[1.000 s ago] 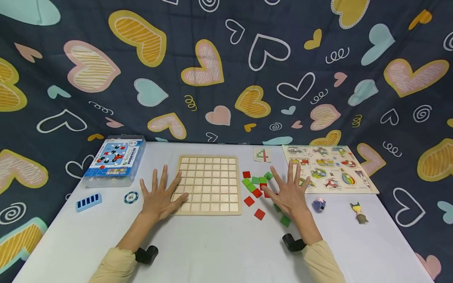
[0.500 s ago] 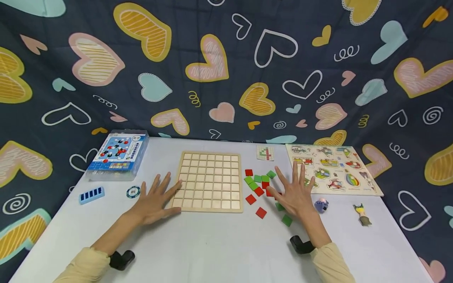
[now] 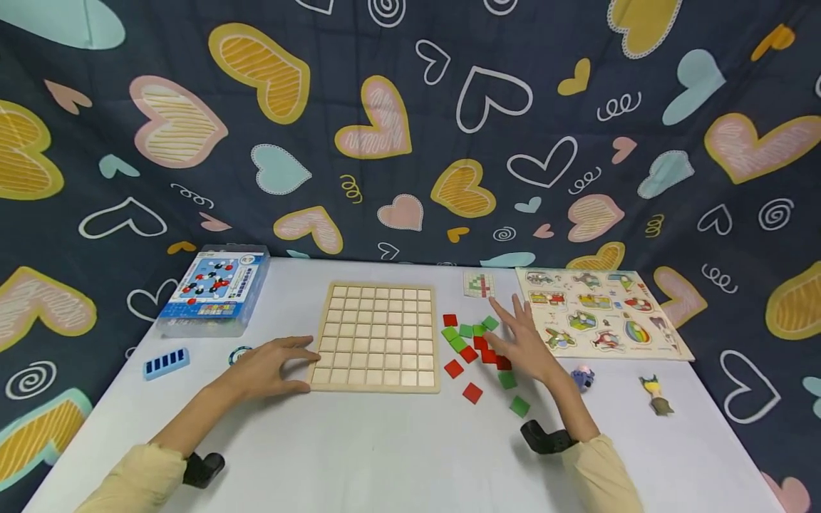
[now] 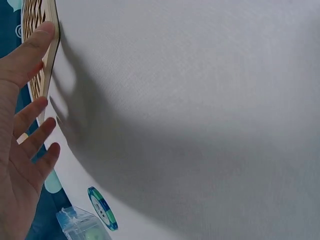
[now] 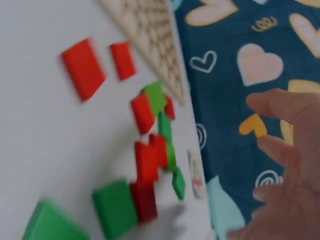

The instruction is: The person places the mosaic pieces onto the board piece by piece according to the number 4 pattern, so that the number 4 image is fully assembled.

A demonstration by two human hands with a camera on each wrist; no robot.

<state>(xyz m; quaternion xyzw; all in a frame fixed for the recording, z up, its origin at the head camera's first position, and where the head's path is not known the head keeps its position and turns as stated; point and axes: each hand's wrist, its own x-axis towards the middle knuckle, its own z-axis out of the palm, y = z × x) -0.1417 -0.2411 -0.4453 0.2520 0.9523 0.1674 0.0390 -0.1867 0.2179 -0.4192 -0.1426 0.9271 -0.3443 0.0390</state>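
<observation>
"Where were the tiles [image 3: 472, 392]?"
"Right of the grid board [image 3: 374, 331]; they seemed light, stiff, best pinched by the edges."
"And the fingers [image 4: 37, 140]?"
"Loosely parted, gripping nothing: left hand [image 3: 266, 369] at the board's left edge, right hand [image 3: 529, 350] beyond its right."

The grid board [image 3: 375, 342] lay between my left hand [image 3: 266, 367] and right hand [image 3: 522, 345]; square tiles [image 3: 472, 392] lay to its right, the pattern card [image 3: 479, 285] behind them, the boxed model kit [image 3: 214, 292] far left.

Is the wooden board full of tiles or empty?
Empty: the wooden board shows only bare squares; the red and green tiles lie beside it.
</observation>
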